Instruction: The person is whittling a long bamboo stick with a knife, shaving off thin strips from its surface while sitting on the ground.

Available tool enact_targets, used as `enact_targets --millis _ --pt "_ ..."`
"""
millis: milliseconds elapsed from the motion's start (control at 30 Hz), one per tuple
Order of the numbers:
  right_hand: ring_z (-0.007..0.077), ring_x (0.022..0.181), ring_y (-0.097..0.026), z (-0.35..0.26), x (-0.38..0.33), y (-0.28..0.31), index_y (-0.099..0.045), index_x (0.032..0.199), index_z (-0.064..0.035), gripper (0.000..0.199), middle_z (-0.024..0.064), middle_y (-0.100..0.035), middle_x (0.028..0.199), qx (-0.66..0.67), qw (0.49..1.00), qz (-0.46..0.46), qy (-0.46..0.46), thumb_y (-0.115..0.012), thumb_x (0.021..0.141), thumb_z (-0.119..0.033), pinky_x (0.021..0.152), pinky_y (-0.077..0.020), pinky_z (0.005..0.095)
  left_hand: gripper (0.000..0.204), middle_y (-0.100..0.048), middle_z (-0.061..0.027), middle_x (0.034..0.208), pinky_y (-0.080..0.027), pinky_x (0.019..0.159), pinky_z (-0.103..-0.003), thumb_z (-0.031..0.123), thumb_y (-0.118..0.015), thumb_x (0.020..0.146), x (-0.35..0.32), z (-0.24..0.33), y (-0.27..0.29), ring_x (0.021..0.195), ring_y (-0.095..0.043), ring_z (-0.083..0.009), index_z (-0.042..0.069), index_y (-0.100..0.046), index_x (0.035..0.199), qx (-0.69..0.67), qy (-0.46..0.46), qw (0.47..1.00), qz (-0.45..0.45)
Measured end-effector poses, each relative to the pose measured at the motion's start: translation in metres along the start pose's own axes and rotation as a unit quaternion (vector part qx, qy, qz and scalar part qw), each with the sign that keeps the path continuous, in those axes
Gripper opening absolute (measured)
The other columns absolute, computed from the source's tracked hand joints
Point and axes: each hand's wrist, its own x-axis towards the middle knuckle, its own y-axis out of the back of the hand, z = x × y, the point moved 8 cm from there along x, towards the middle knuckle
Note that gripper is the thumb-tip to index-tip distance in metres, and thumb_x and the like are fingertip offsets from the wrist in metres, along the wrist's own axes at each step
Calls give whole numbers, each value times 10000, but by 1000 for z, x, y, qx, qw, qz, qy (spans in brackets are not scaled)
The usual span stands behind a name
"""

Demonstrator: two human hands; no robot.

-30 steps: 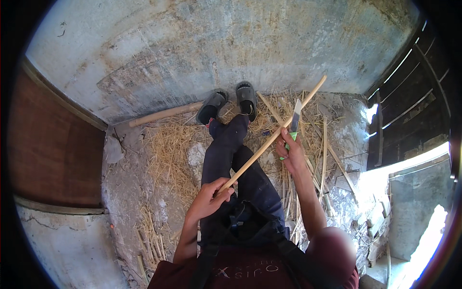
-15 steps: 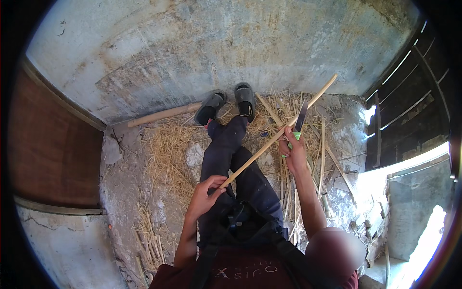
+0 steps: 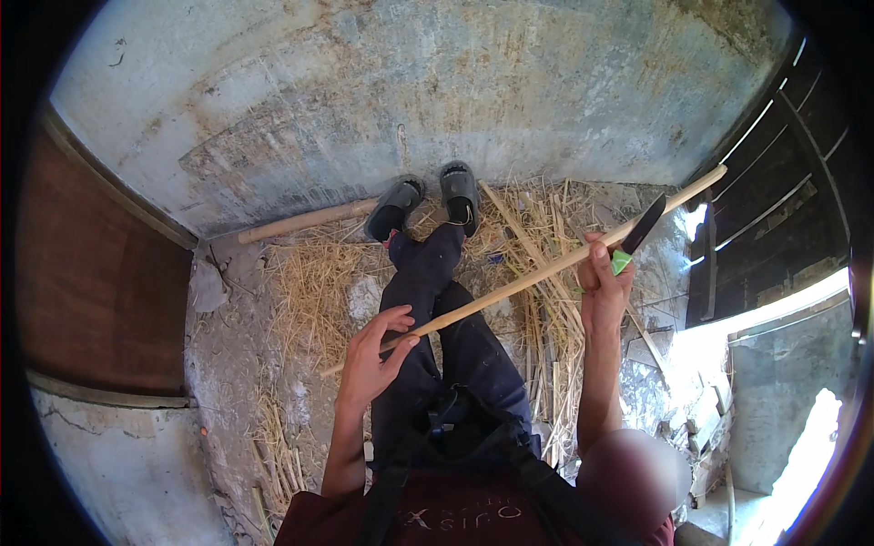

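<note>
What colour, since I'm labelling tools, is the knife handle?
Green: the knife handle, partly inside the right hand, shows best in the head view.

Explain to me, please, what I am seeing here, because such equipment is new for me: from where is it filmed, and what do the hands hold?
There is no robot here, only a person's two bare hands. The view comes from the left of two wide fisheye cameras worn on the head, looking down, so straight edges bend near the rim. The right hand holds a dark-bladed knife with a green handle, its thumb against a long, thin, pale wooden stick. The stick passes through the left hand; how firmly is hard to tell. On the dusty grey floor lie dry yellow straw and a pale round wooden pole.
</note>
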Motion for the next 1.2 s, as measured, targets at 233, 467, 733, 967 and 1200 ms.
enact_targets --millis 233,467,733,967,1200 --pt "13 532 -266 9 3 13 -716 1196 17 309 -110 -412 650 13 998 51 -21 -757 1031 -241 514 -158 256 293 -779 -109 993 -590 834 -351 101 -803 957 -15 -12 -21 908 -767 -211 21 -711 1223 -98 8 984 -151" --pt "11 514 -267 24 5 8 -690 1273 0 327 -86 -459 681 36 995 63 -68 -714 1062 -248 484 -187 236 145 -672 -21 790 -505 645 -265 123 -708 1045 -23 -16 -28 690 -633 -84 -10 -724 1100 -171 73 966 -177" --pt "24 541 -326 17 -14 -13 -552 1410 -39 442 -16 -572 826 -128 990 53 17 -561 1102 -357 492 -226 214 220 -498 62 680 -303 500 -213 203 -568 1137 -19 -11 -26 562 -420 0 20 -662 1061 -320 136 929 -126" --pt "102 718 -486 27 -65 -54 -454 1238 -51 249 65 -575 951 -147 982 -120 25 -578 1050 -157 649 -426 280 194 -509 69 721 -272 491 -205 192 -557 1141 -1 13 -35 555 -379 6 23 -643 1098 -370 128 911 -128" --pt "315 739 -729 -4 -90 -108 -643 1078 -46 227 139 -719 914 -283 909 -245 184 -805 926 -91 651 -559 354 227 -607 9 763 -357 495 -193 179 -544 1144 1 36 -37 569 -501 -16 -6 -674 1165 -318 127 929 -141"
